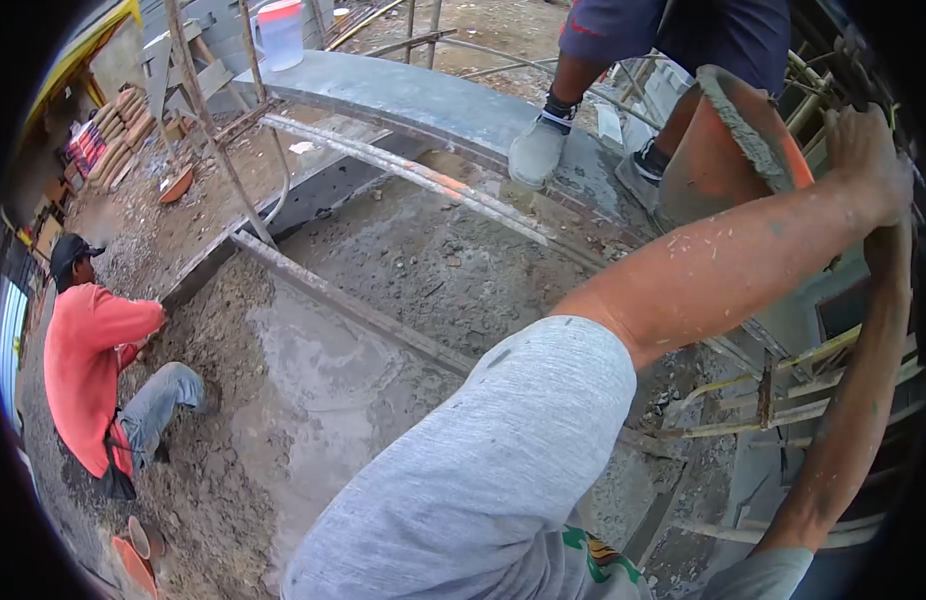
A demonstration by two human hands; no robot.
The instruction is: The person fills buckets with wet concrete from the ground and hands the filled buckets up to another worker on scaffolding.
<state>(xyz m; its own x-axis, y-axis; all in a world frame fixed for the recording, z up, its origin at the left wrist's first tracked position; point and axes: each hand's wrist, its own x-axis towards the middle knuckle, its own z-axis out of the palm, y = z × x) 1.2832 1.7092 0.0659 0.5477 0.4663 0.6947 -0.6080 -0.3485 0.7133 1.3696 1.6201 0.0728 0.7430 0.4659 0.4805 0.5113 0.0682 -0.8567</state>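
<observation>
My left arm, in a grey sleeve, reaches across to the upper right. There my left hand [863, 165] is closed, its fingers bent round something dark and blurred at the edge of the view. My right forearm [853, 420] rises from the lower right and passes behind my left wrist, which hides most of my right hand [891, 240]. Just left of my hands, an orange bucket [728, 150] crusted with wet cement is tilted in front of the legs of a person standing on the slab ledge [413, 95].
A person in a red top [88, 350] crouches at the left on wet concrete [323, 360]. Metal pipes [433, 185] and a long bar [343, 300] cross the pour. A water jug [280, 35] stands on the ledge. Bamboo poles [773, 420] fill the right side.
</observation>
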